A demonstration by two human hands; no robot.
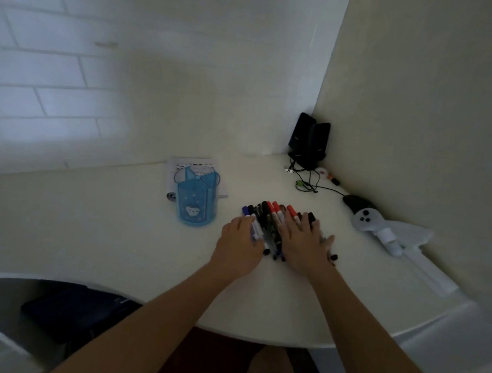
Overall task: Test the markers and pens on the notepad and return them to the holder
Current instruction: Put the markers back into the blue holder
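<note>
A row of several markers and pens (pixel 269 215) with red, black and blue caps lies side by side on the white desk (pixel 126 224). My left hand (pixel 238 242) rests flat on the left part of the row, fingers straight. My right hand (pixel 303 241) lies flat on the right part, fingers spread over the markers. A translucent blue pen holder (pixel 197 201) with several compartments stands upright to the left of the row. Behind it lies a white notepad (pixel 178 167) with dark scribbles along its top; the holder hides much of it.
Two black speakers (pixel 309 139) with trailing cables stand in the far right corner. A black mouse (pixel 356 202) and a white controller-like device (pixel 372 221) lie along the right wall. The desk's curved front edge runs near my body, a dark chair below left.
</note>
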